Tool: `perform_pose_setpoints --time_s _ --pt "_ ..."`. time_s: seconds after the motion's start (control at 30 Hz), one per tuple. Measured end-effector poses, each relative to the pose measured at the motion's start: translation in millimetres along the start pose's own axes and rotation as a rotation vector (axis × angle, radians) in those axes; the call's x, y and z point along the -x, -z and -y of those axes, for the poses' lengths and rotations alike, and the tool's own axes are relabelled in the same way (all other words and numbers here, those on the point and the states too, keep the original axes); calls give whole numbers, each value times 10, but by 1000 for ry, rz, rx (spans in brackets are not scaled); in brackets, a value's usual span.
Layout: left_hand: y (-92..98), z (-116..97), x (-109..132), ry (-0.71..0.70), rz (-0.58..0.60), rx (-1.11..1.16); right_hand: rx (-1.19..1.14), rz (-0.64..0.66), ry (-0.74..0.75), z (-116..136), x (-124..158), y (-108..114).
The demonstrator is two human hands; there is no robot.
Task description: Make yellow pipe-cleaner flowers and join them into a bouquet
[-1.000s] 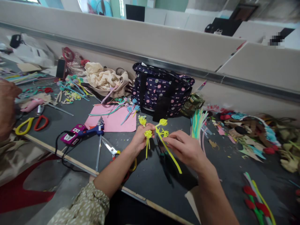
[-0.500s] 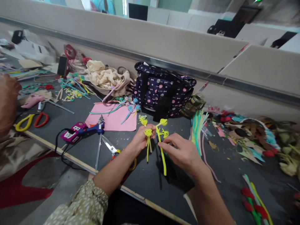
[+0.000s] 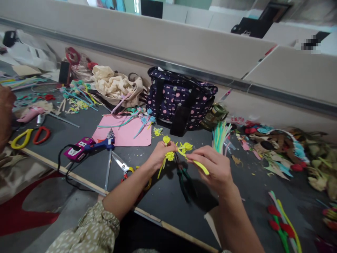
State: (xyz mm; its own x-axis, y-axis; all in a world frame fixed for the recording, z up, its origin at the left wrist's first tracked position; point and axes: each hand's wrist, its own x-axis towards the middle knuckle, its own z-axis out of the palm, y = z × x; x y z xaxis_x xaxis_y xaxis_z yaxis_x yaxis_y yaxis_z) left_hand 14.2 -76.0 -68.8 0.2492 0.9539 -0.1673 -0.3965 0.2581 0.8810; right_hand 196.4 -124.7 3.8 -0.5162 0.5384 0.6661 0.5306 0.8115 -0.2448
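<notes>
My left hand [image 3: 158, 156] is closed around yellow fuzzy-stem flowers [image 3: 170, 156], their thin stems hanging below the fingers. Between both hands lies another yellow flower [image 3: 186, 146] on a thicker yellow stem [image 3: 202, 167]. The fingertips of my right hand [image 3: 216, 168] pinch that stem, which now slants down to the right. Dark green-handled pliers [image 3: 186, 182] rest on the table beneath my hands. Scissors [image 3: 120, 163] lie beside my left forearm, partly covered by it. Yellow scraps [image 3: 157, 131] are scattered just beyond my left hand.
A glue gun [image 3: 81, 147] with a cord lies left, near a pink sheet [image 3: 123, 128] holding blue and purple stem flowers. Behind stands a patterned bag [image 3: 171, 96] with a phone [image 3: 180, 121] against it. Another person's hand [image 3: 6, 109] is at far left. Red flowers [image 3: 280, 225] lie right.
My right fingers have closed on the yellow stem, which has swung from hanging down to slanting right. The flowers in my left hand have tilted, and the pliers show more plainly.
</notes>
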Motion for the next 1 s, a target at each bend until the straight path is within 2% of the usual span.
perform_pose_setpoints --time_s 0.13,0.27,0.37,0.47,0.6,0.77,0.9,1.0 --pt "-61 -58 82 -20 54 -195 -105 -23 -128 -46 40 58" --pt "-80 -88 146 30 248 -332 -125 -117 -297 -67 52 70" --pt "-65 -98 173 21 385 -382 -168 -187 -504 -103 44 42" --pt "-56 -121 195 0 463 -423 -316 -208 -700 -180 30 -6" --pt "-59 -163 228 -38 538 -417 -515 -200 -838 -301 13 -78" --pt "-58 -156 240 -96 505 -322 -687 -199 -904 -400 12 -178" --pt "-60 -102 203 1 415 -122 -798 -228 -857 -407 22 -209" --pt "-66 -83 165 85 352 29 -702 -347 -771 -371 31 -199"
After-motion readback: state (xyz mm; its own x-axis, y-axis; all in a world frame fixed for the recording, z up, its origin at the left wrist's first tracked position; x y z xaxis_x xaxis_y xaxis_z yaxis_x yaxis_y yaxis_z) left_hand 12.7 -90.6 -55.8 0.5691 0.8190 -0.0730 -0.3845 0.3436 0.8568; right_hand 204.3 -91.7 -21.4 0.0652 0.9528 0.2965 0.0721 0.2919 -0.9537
